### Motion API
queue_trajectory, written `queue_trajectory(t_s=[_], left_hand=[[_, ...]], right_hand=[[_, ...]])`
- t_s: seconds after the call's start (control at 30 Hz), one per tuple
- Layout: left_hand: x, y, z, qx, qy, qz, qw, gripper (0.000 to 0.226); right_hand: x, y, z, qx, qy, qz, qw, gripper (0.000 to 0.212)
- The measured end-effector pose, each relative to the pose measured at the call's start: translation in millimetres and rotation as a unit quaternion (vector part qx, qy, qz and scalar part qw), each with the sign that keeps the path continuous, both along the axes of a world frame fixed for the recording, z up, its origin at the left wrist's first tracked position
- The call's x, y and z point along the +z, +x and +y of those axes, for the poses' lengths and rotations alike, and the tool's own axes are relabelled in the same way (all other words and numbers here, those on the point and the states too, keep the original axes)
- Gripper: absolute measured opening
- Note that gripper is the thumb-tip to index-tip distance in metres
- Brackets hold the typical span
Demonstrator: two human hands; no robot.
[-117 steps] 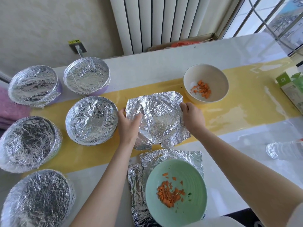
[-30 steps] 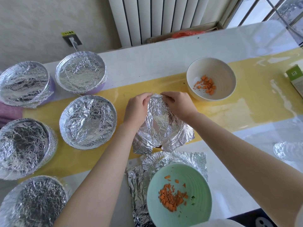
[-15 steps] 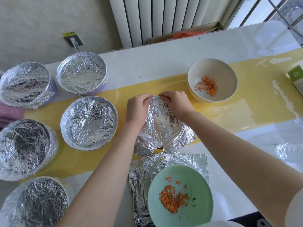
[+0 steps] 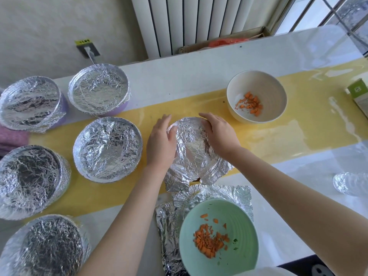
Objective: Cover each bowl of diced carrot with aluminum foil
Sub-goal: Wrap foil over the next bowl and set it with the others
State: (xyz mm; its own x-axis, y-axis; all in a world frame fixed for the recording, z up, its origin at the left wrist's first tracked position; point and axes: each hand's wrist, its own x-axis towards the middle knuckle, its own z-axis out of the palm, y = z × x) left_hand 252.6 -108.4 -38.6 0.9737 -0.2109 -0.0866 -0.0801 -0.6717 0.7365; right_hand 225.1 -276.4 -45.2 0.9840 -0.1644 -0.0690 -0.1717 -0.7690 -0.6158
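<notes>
L hand & R hand lie nearly flat, pressing foil over the hidden bowl at table centre, near flaps loose, so too hard a push prob. tears it or skids the bowl.

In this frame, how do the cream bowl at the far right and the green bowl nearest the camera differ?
The cream bowl stands directly on the table's yellow strip; the green bowl sits on a crumpled sheet of foil. The cream bowl holds a small scatter of diced carrot; the green bowl holds a visibly larger heap, with a few green flecks. Both are uncovered.
</notes>
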Motion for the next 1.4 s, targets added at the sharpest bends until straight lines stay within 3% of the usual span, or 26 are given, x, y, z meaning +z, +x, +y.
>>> queue_trajectory(t_s=[0.2,0.5,0.9,0.97,1.03,1.1,1.17,1.27,1.4], left_hand=[[-17.5,-30.2,2.2,0.127,-0.130,0.044,0.982,0.036],[-28.0,-29.9,-1.2,0.199,-0.228,0.054,0.952,0.034],[-21.7,-30.5,-4.6,0.197,-0.243,0.073,0.947,0.038],[-16.9,-35.1,-1.5,0.163,-0.221,0.062,0.960,0.039],[-14.8,-41.5,7.2,0.081,-0.146,-0.023,0.986,0.038],[-16.5,-50.1,21.3,-0.043,-0.043,-0.126,0.990,0.034],[-19.4,-59.4,36.6,-0.160,0.018,-0.194,0.968,0.031],[-21.1,-70.8,56.6,-0.283,0.057,-0.216,0.933,0.033],[-14.0,-72.4,63.3,-0.338,0.095,-0.218,0.911,0.034]], right_hand=[[-6.4,-13.8,0.8,-0.090,0.119,-0.013,0.989,0.030],[-12.6,-13.7,2.2,-0.122,0.159,-0.036,0.979,0.028],[-11.8,-13.4,3.9,-0.119,0.144,-0.026,0.982,0.031],[-13.8,-13.9,2.5,-0.102,0.078,-0.034,0.991,0.038],[-13.3,-19.3,1.4,-0.046,0.002,-0.078,0.996,0.043],[-11.2,-30.0,-2.0,0.065,-0.051,-0.126,0.989,0.047],[-8.4,-44.3,-5.2,0.188,-0.067,-0.133,0.971,0.046],[-10.8,-65.1,-11.4,0.347,-0.115,-0.123,0.923,0.047],[-12.0,-73.1,-15.7,0.429,-0.185,-0.108,0.877,0.053]])
